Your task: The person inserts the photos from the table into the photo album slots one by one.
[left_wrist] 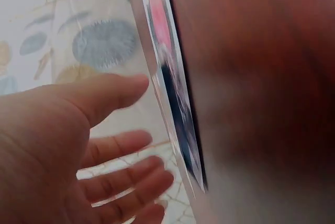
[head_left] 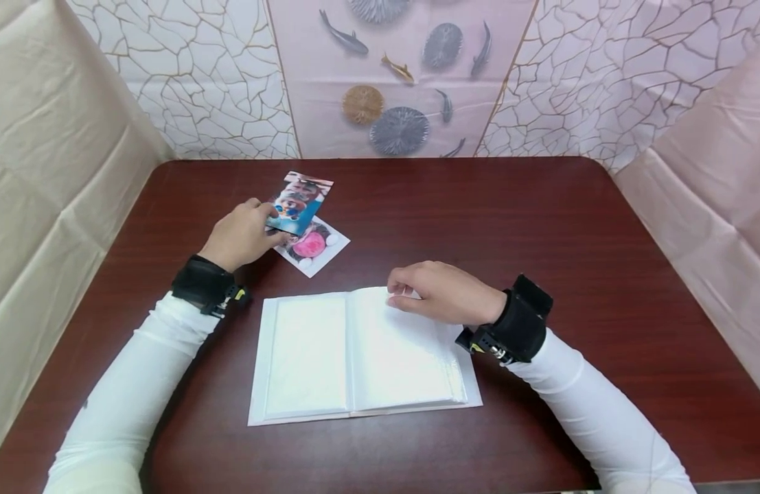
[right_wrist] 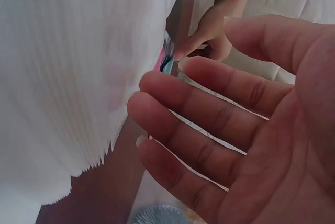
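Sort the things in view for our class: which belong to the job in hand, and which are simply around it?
Likely the job:
open album
upper photo, at the left hand
lower photo, partly under it

Simply around:
table
patterned wall cloth
black wrist straps

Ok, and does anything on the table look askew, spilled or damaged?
Slightly askew, yes: the blue photo overlaps the pink photo at a different angle, so the pair looks untidy beyond the open album. I see no spill or damage.
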Available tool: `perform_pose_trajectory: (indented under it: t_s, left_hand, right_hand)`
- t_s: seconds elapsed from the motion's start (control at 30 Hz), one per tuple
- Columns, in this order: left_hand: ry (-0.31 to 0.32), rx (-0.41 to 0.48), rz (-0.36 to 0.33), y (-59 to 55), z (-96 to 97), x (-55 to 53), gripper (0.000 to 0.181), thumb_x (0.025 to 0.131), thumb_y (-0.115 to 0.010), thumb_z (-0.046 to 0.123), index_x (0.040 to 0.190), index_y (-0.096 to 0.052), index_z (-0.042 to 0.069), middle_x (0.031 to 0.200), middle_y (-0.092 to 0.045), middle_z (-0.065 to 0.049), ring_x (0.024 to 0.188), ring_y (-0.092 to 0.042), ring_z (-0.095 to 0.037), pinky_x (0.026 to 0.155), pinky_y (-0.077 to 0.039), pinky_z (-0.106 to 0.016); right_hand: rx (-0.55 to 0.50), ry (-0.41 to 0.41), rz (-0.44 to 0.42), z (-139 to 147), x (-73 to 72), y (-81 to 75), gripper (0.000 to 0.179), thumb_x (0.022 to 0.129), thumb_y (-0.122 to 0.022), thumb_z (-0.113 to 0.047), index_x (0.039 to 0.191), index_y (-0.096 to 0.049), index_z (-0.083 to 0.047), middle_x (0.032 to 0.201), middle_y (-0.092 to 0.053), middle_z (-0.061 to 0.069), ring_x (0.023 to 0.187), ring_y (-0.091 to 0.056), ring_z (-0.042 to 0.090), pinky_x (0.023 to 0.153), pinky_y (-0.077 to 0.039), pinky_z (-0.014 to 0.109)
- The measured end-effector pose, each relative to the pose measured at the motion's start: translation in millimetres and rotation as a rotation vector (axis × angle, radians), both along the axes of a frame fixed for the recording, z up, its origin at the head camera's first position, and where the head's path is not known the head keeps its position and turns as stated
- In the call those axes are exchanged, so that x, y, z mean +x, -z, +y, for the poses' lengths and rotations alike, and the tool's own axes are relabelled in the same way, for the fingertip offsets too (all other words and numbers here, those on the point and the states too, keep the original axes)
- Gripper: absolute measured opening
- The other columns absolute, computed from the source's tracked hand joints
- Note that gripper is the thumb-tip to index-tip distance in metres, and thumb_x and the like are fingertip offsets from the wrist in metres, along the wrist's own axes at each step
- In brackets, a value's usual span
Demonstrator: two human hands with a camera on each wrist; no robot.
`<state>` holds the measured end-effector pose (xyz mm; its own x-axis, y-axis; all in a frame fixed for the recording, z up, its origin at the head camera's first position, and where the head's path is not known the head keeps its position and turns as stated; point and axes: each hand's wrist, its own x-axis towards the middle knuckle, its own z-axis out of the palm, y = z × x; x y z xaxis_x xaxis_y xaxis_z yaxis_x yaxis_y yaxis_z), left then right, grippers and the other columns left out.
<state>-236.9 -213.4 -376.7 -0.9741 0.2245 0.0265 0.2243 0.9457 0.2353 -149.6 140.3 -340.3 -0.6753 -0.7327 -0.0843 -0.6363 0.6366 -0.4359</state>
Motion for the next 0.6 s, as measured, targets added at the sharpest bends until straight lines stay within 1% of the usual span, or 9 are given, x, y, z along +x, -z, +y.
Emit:
perform_pose_trajectory:
  t_s: [0.03, 0.1, 0.23, 0.3, 0.37, 0.43, 0.6]
  left_hand:
    - [-0.012, -0.018, -0.004, 0.4, -1.1, -2.7, 0.07, 0.09, -0.074, 0.043, 0.137, -0.054, -0.005, 0.125, -0.058, -0.028, 0.11, -0.059, -0.041, 0.095, -0.053, -0.059]
    - [-0.038, -0.046, -0.014, 1.0, -1.5, -7.5, 0.083, 0.089, -0.073, 0.051, 0.142, -0.047, -0.007, 0.129, -0.055, -0.031, 0.113, -0.056, -0.044, 0.098, -0.05, -0.061]
    - [-0.078, -0.068, -0.048, 4.2, 5.7, -17.6, 0.099, 0.085, -0.066, 0.069, 0.143, -0.041, -0.008, 0.122, -0.058, -0.032, 0.111, -0.057, -0.047, 0.097, -0.048, -0.062]
    - [-0.093, -0.074, -0.066, 5.2, 10.3, -21.4, 0.104, 0.083, -0.064, 0.074, 0.144, -0.04, -0.007, 0.12, -0.06, -0.032, 0.11, -0.059, -0.047, 0.097, -0.048, -0.062]
    - [-0.104, -0.083, -0.089, 5.6, 14.3, -23.9, 0.107, 0.082, -0.064, 0.076, 0.146, -0.037, -0.006, 0.121, -0.06, -0.032, 0.111, -0.059, -0.048, 0.097, -0.048, -0.062]
    - [-0.108, -0.093, -0.106, 5.3, 17.2, -25.2, 0.107, 0.082, -0.064, 0.074, 0.148, -0.035, -0.005, 0.124, -0.059, -0.033, 0.113, -0.059, -0.048, 0.098, -0.047, -0.062]
    - [-0.098, -0.113, -0.128, 5.7, 18.7, -26.7, 0.103, 0.086, -0.064, 0.069, 0.153, -0.03, -0.001, 0.136, -0.053, -0.035, 0.122, -0.054, -0.051, 0.103, -0.042, -0.063]
  right_hand:
    - [0.004, 0.004, 0.007, -0.6, 0.2, 0.4, 0.015, 0.101, -0.064, -0.029, 0.11, -0.07, -0.019, 0.102, -0.073, -0.006, 0.084, -0.06, 0.009, 0.076, -0.051, 0.026]
    - [0.01, 0.007, 0.006, -1.7, 0.5, 1.1, 0.015, 0.101, -0.064, -0.03, 0.11, -0.07, -0.019, 0.103, -0.072, -0.006, 0.085, -0.061, 0.009, 0.077, -0.051, 0.026]
    - [0.001, -0.004, -0.019, -1.8, 1.1, 3.2, 0.015, 0.102, -0.063, -0.029, 0.11, -0.07, -0.019, 0.102, -0.071, -0.007, 0.09, -0.061, 0.009, 0.081, -0.052, 0.028]
    - [-0.006, -0.014, -0.025, -2.0, 1.5, 3.6, 0.015, 0.102, -0.063, -0.029, 0.11, -0.07, -0.019, 0.101, -0.071, -0.007, 0.092, -0.062, 0.009, 0.084, -0.052, 0.028]
    - [-0.015, -0.024, -0.025, -2.0, 1.4, 3.7, 0.014, 0.102, -0.062, -0.028, 0.109, -0.07, -0.019, 0.101, -0.071, -0.007, 0.093, -0.062, 0.009, 0.085, -0.053, 0.028]
    - [-0.021, -0.03, -0.025, -1.8, 0.9, 3.5, 0.014, 0.102, -0.063, -0.028, 0.109, -0.071, -0.019, 0.1, -0.071, -0.007, 0.093, -0.063, 0.008, 0.084, -0.053, 0.028]
    - [-0.038, -0.033, -0.034, -1.3, -0.7, 4.5, 0.013, 0.101, -0.064, -0.027, 0.109, -0.071, -0.019, 0.098, -0.071, -0.007, 0.092, -0.062, 0.008, 0.082, -0.053, 0.027]
